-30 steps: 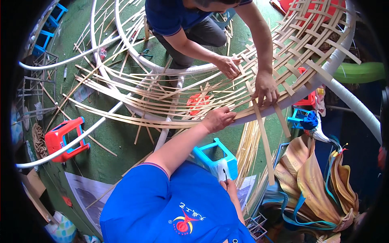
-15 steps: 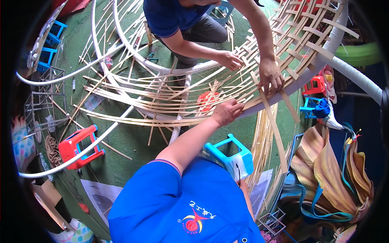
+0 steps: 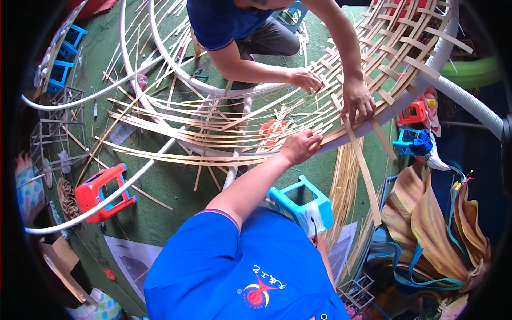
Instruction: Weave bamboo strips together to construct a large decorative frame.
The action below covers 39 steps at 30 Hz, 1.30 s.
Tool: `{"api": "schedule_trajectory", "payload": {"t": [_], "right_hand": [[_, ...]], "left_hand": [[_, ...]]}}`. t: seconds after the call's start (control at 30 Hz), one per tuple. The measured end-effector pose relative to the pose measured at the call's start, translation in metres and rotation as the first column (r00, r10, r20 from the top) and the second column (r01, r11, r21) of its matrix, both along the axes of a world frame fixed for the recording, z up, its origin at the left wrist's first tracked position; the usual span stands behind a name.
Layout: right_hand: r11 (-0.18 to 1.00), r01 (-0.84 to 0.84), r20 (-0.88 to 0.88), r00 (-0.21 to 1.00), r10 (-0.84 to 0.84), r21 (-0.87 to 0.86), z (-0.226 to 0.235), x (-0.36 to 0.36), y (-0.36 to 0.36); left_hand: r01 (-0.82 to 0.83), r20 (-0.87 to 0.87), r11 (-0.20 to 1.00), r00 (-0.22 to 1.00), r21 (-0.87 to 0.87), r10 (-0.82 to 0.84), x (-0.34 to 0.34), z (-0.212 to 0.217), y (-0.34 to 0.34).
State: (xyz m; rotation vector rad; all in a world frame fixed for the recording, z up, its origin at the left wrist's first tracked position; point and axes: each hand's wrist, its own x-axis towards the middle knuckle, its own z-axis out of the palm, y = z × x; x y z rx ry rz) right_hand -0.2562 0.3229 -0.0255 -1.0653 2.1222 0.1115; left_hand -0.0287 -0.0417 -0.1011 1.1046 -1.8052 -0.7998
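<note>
My left hand [image 3: 302,146] reaches forward, its fingers closed over pale bamboo strips [image 3: 234,159] at the near edge of a woven lattice. The strips run along a thick white-wrapped tube [image 3: 341,140] that forms the curved rim. Only a narrow part of my right arm [image 3: 322,253] shows, beside the light-blue stool; what its hand does cannot be made out. Across from me a co-worker in dark blue has one hand [image 3: 306,80] on the inner strips. The co-worker's other hand [image 3: 357,101] presses the weave where a wide strip [image 3: 364,181] hangs off the rim.
A light-blue stool [image 3: 318,205] with a plastic-wrapped end stands close to my body, and a red stool [image 3: 95,193] at left. Long bamboo strips [image 3: 344,186] lie on the green floor. White tubes [image 3: 106,205] arc across the left. Brown leaf-like props [image 3: 413,213] stand at right.
My left hand stays on the strips, hardly moved. The co-worker leans slightly left, and that person's hand on the inner strips has shifted a little.
</note>
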Motion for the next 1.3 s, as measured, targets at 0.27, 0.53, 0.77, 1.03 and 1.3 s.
{"api": "schedule_trajectory", "payload": {"t": [0.27, 0.53, 0.77, 1.03, 1.3], "right_hand": [[0.999, -0.039, 0.008, 0.999, 0.039, 0.012, -0.005, -0.006, 0.009], [0.999, 0.0, 0.047, 0.999, 0.002, -0.044, 0.001, 0.007, -0.002], [1.0, -0.022, 0.034, 0.999, 0.023, -0.015, 0.007, 0.013, -0.012], [0.999, -0.021, 0.019, 1.0, 0.021, 0.044, 0.009, 0.016, -0.019], [0.999, -0.002, 0.044, 0.999, 0.0, 0.047, 0.008, 0.016, -0.024]], "left_hand": [[0.016, -0.029, 0.999, 0.999, -0.029, -0.016, 0.0, -0.006, -0.002], [0.002, -0.027, 1.0, 1.0, -0.002, -0.003, 0.0, -0.005, -0.002], [0.017, -0.016, 1.0, 1.0, -0.013, -0.017, 0.002, -0.002, -0.002], [0.032, -0.015, 0.999, 0.999, 0.01, -0.032, 0.003, 0.001, -0.002], [0.03, -0.033, 0.999, 0.999, -0.014, -0.031, 0.004, 0.002, -0.003]]}}
